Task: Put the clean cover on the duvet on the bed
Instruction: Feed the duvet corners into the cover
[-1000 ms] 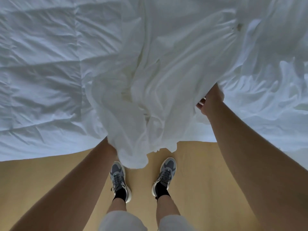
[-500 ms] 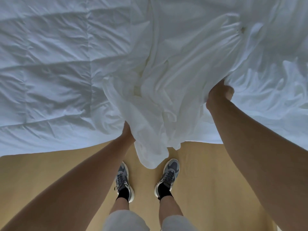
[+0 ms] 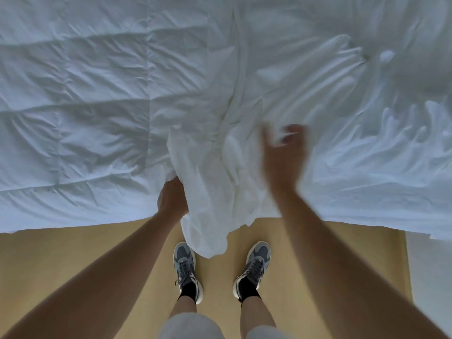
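While the left hand [image 3: 172, 196] grips the bunched cover [image 3: 220, 182] hanging toward the floor [image 3: 73, 265] | right hand [image 3: 283, 155] (blurred, grip unreadable) has left its earlier fold, likely regrasping | duvet [image 3: 85, 106] lies uncovered beside it

1. A single wide-angle view from the person's head faces steeply down and forward, over the near edge of the white quilted duvet [image 3: 97, 118].
2. It sits close: bare forearms [image 3: 97, 289] enter from both bottom corners, and grey lace-up trainers [image 3: 184, 267] stand bottom centre on the tan floor [image 3: 73, 265].
3. The crumpled white fabric cover [image 3: 215, 192] hangs mid-frame.
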A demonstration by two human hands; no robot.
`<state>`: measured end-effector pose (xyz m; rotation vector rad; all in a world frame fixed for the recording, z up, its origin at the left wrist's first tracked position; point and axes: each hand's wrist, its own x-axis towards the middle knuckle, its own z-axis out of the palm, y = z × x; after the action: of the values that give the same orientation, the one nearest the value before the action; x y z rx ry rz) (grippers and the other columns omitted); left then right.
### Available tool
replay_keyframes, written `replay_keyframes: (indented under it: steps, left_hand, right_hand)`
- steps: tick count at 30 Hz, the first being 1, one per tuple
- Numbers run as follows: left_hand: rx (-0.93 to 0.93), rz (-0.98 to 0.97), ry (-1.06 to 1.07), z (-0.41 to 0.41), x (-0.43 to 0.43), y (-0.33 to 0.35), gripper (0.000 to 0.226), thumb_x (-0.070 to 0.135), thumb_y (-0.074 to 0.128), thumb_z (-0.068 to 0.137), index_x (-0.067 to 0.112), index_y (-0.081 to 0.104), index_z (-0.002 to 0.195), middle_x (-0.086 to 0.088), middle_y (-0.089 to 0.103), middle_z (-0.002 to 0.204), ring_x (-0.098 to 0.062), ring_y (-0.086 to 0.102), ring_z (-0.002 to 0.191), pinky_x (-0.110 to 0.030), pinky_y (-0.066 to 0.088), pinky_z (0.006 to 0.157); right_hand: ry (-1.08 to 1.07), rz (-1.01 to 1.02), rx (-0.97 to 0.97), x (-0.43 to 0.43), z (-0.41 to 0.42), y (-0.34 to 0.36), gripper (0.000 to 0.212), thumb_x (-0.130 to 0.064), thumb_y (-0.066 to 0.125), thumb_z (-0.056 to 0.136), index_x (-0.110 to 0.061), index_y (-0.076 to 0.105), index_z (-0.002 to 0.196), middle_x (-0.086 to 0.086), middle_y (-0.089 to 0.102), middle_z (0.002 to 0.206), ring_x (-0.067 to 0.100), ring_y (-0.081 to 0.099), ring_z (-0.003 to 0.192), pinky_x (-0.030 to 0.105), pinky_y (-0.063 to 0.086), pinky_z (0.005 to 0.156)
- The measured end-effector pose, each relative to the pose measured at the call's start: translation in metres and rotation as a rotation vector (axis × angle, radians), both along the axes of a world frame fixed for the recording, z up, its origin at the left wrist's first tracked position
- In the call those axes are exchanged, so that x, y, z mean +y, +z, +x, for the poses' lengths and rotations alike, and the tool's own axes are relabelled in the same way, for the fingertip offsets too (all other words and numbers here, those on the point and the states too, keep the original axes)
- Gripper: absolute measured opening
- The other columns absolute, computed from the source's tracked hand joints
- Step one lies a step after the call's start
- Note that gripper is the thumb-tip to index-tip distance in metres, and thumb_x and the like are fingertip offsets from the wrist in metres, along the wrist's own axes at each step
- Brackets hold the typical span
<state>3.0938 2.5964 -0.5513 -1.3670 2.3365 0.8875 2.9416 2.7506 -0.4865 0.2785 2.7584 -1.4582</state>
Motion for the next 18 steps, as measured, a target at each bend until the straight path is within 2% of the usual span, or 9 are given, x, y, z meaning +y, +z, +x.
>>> replay_keyframes:
  steps: [2,3,4,5,7,9,11,15,18]
  left_hand:
    - [-0.024,0.048,-0.005,0.004,0.005,-0.002,0.005,0.017,0.060,0.093,0.014,0.065,0.092,-0.016,0.071,0.103,-0.038,0.067,0.098,-0.045,0.055,0.078]
    - [-0.035,0.059,-0.009,0.005,0.005,-0.005,0.011,0.016,0.060,0.094,0.010,0.068,0.098,-0.018,0.071,0.104,-0.039,0.067,0.099,-0.047,0.055,0.080]
    - [-0.044,0.031,-0.041,0.007,0.002,-0.006,0.017,0.011,0.058,0.094,0.008,0.069,0.105,-0.019,0.071,0.106,-0.040,0.067,0.100,-0.047,0.055,0.081]
    - [-0.040,-0.008,-0.090,0.009,-0.002,-0.008,0.024,0.008,0.054,0.094,0.009,0.070,0.112,-0.018,0.072,0.109,-0.039,0.066,0.100,-0.044,0.055,0.081]
    - [0.053,-0.066,-0.131,0.018,-0.010,-0.013,0.037,0.009,0.046,0.097,0.019,0.069,0.123,-0.012,0.073,0.109,-0.036,0.066,0.096,-0.041,0.057,0.080]
    - [0.117,-0.092,-0.119,0.025,-0.009,-0.016,0.040,0.010,0.044,0.097,0.023,0.070,0.124,-0.011,0.073,0.097,-0.034,0.066,0.084,-0.041,0.058,0.073]
    - [0.153,-0.089,-0.059,0.029,-0.005,-0.019,0.038,0.008,0.045,0.096,0.022,0.071,0.120,-0.005,0.068,0.082,-0.030,0.064,0.073,-0.036,0.054,0.063]
    - [0.244,-0.105,0.025,0.054,-0.026,-0.016,0.039,0.004,0.046,0.095,0.019,0.072,0.119,-0.001,0.063,0.070,-0.016,0.056,0.054,-0.022,0.040,0.048]
    - [0.204,-0.187,0.141,0.087,-0.072,-0.015,0.038,0.004,0.047,0.093,0.017,0.074,0.117,-0.014,0.074,0.085,-0.017,0.055,0.059,-0.024,0.044,0.056]
  right_hand:
    - [0.587,0.258,-0.311,-0.039,0.050,-0.014,0.076,-0.076,0.059,0.076,-0.023,0.048,0.129,0.003,0.060,0.120,0.024,0.060,0.110,0.040,0.050,0.093]
    - [0.757,0.342,-0.395,-0.056,0.070,-0.022,0.066,-0.067,0.056,0.084,-0.021,0.051,0.130,0.006,0.062,0.124,0.027,0.061,0.114,0.041,0.049,0.094]
    - [0.777,0.392,-0.373,-0.065,0.076,-0.032,0.049,-0.052,0.054,0.093,-0.017,0.055,0.128,0.009,0.064,0.124,0.030,0.062,0.117,0.039,0.049,0.094]
    - [0.680,0.359,-0.326,-0.066,0.067,-0.042,0.037,-0.036,0.052,0.097,-0.015,0.059,0.126,0.010,0.065,0.124,0.032,0.061,0.118,0.037,0.048,0.093]
    - [0.356,0.224,-0.292,-0.051,0.036,-0.056,0.032,-0.022,0.049,0.098,-0.013,0.061,0.126,0.012,0.065,0.127,0.032,0.059,0.120,0.034,0.045,0.092]
    - [-0.002,0.113,-0.290,-0.027,0.006,-0.063,0.033,-0.021,0.046,0.099,-0.013,0.060,0.128,0.012,0.063,0.130,0.032,0.059,0.121,0.032,0.043,0.091]
    - [-0.255,0.085,-0.370,-0.008,-0.014,-0.070,0.036,-0.022,0.040,0.102,-0.009,0.054,0.132,0.013,0.061,0.132,0.032,0.058,0.122,0.031,0.042,0.092]
    - [-0.408,-0.039,-0.446,0.012,-0.035,-0.075,0.040,-0.022,0.038,0.104,-0.005,0.050,0.138,0.016,0.057,0.139,0.032,0.057,0.126,0.033,0.044,0.100]
    - [-0.415,-0.141,-0.506,0.020,-0.041,-0.075,0.043,-0.024,0.042,0.103,-0.008,0.048,0.142,0.013,0.055,0.142,0.030,0.057,0.126,0.038,0.050,0.102]
